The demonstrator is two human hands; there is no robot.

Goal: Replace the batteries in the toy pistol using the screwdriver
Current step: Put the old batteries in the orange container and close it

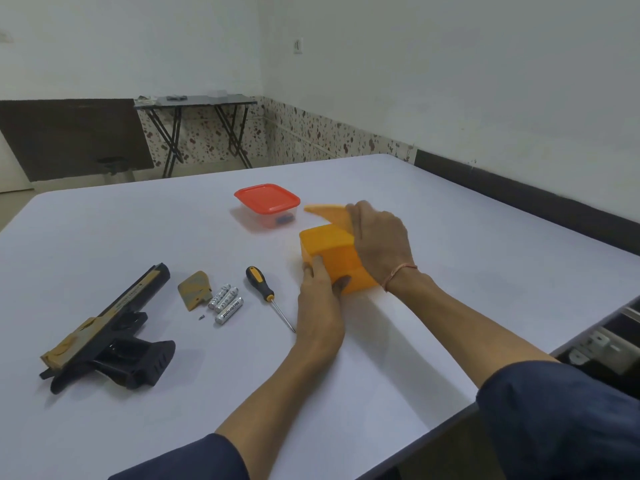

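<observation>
the toy pistol [104, 332] lies at the counter's [485, 220] left, grip compartment open. beside it sit the loose cover [195, 290], a tiny screw [202, 317], three batteries [227, 303] and the screwdriver [266, 292]. your left hand [320, 306] steadies the orange box [334, 259], fingers pressed on its near side. your right hand [381, 237] grips its orange lid [329, 214], tilted up. behind stands a red-lidded container [266, 206].

A white table [450, 209] carries everything. At nine o'clock lies the toy pistol [107, 334]; toward the centre lie its cover plate [194, 289], a tiny screw [202, 317], three batteries [227, 303] and the screwdriver [265, 291]. At twelve o'clock sits a red-lidded container [266, 206], with an orange box [332, 259] just beside it toward three o'clock.
</observation>
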